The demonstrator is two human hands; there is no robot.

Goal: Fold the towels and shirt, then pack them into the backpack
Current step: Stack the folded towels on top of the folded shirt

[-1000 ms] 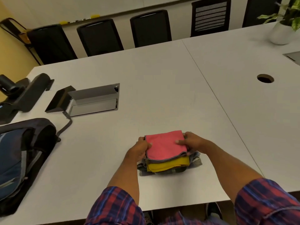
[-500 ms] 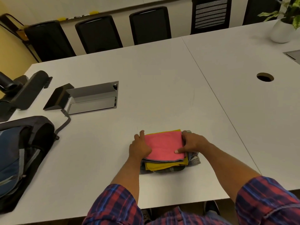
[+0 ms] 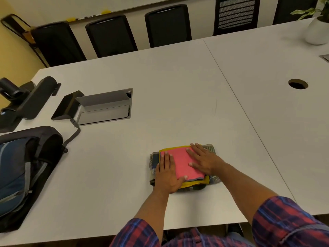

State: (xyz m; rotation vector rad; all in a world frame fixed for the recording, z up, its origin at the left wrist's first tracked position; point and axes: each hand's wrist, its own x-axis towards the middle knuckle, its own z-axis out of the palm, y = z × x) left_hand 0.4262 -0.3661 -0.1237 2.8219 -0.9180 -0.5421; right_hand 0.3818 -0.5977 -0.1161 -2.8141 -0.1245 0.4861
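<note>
On the wide white counter (image 3: 178,86) a dark blue and black fabric backpack (image 3: 21,172) lies at the left, well apart from a folded plaid shirt (image 3: 212,150) under a yellow towel (image 3: 194,183) and pink towel (image 3: 181,163), pressed flat by the left hand (image 3: 167,173) and right hand (image 3: 203,160), fingers straight.

Bare table (image 3: 178,86) lies open between the folded stack (image 3: 181,163) and the backpack (image 3: 23,172). The open cable box (image 3: 105,106) and black stand (image 3: 33,98) sit behind that stretch, near the backpack.
</note>
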